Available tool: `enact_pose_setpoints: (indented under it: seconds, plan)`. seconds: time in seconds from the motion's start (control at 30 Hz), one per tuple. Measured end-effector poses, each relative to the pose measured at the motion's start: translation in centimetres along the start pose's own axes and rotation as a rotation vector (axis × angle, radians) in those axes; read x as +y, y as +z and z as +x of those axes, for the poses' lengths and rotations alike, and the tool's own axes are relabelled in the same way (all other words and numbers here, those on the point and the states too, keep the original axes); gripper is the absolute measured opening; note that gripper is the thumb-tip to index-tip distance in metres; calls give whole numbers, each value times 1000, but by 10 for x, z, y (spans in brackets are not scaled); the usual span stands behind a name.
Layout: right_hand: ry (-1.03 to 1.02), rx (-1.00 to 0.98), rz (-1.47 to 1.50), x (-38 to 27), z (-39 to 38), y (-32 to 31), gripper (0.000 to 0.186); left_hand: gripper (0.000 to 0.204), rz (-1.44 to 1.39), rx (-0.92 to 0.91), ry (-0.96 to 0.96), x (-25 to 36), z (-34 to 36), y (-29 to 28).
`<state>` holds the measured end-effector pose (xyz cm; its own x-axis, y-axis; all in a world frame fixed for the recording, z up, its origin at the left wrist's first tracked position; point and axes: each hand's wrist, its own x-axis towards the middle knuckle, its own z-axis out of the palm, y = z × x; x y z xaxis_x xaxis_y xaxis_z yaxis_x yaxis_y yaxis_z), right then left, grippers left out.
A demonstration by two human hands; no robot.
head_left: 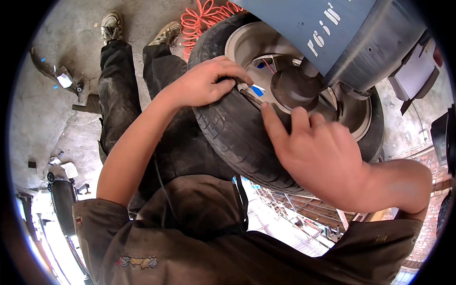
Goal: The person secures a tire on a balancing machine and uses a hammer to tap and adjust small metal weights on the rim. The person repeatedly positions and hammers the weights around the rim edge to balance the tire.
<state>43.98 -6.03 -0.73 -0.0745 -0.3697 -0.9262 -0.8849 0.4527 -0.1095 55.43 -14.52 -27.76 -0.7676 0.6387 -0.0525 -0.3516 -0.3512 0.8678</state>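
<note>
A black tyre on a pale metal wheel rim (pixel 237 45) sits against a dark round cone (pixel 289 88) in the rim's middle. My left hand (pixel 202 83) rests on the tyre (pixel 228 128), its thumb and fingertips closed at a small pale grey piece (pixel 243 87) by the rim edge. Just beyond it lies a blue and white strip (pixel 257 90) inside the rim. My right hand (pixel 318 152) is over the tyre's near right side, index finger stretched toward the rim edge and the other fingers bent but apart; nothing shows in it. Its thumb is hidden.
A blue-grey machine housing (pixel 313 28) overhangs the wheel at the upper right. Coiled orange hose (pixel 204 19) lies on the floor behind the tyre. To the right is a pale tray (pixel 415 71). Blue and white scraps (pixel 64 80) lie on the concrete floor at left.
</note>
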Motion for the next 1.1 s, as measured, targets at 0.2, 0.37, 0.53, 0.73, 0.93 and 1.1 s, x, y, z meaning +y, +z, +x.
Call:
enact_pose_setpoints:
  seconds: [0.2, 0.37, 0.53, 0.73, 0.93, 1.1]
  plan:
    - [-103, -54, -45, 10, 21, -24, 47, 37, 8, 7, 45, -7, 2, 1]
    - [-58, 81, -82, 51, 28, -10, 34, 38, 11, 19, 15, -3, -1, 2]
    - [-69, 112, -45, 48, 28, -14, 22, 36, -14, 45, 16, -2, -2, 3]
    - [173, -89, 298, 8, -14, 11, 45, 33, -2, 68, 22, -5, -4, 6]
    - [289, -85, 847, 4, -14, 14, 44, 33, 33, 86, 1, 4, -1, 11]
    - [172, -208, 717, 34, 31, -17, 21, 34, 20, 91, -46, 3, -3, 10]
